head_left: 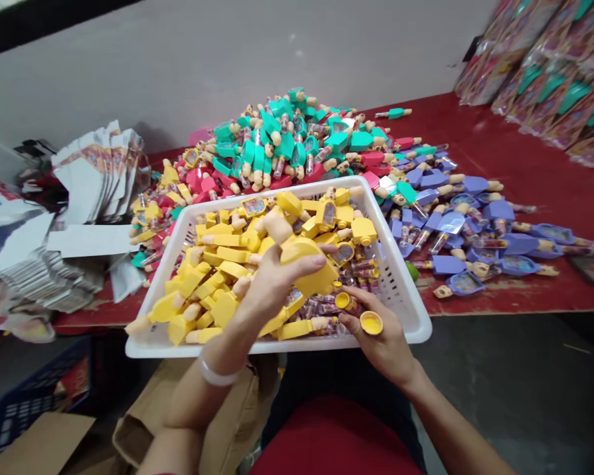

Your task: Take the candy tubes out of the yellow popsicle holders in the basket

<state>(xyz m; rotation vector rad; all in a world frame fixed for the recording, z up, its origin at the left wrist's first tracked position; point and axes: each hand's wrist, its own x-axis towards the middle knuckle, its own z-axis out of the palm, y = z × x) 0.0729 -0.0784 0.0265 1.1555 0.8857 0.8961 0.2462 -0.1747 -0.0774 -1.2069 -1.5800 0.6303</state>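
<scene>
My left hand (267,284) is closed around a yellow plastic toy piece (307,264) with a beige end, slightly blurred, above a white basket (400,284). At the basket's front right, my right hand (386,346) pinches a small tube with a yellow rim (343,301) between its fingers. A round yellow cap (371,323) also sits against those fingers. More yellow toy pieces (222,254) with beige ends fill the left and back of the basket. Clear tubes with purple contents and yellow ends (369,272) lie in its right part.
Behind the basket, green toy pieces (287,142) are heaped over red ones, with purple ones (475,224) to the right on the red table (475,142). Stacked printed cards (99,171) stand left. Packaged toys (559,86) lean back right. Below are a blue crate (39,409) and cardboard (148,409).
</scene>
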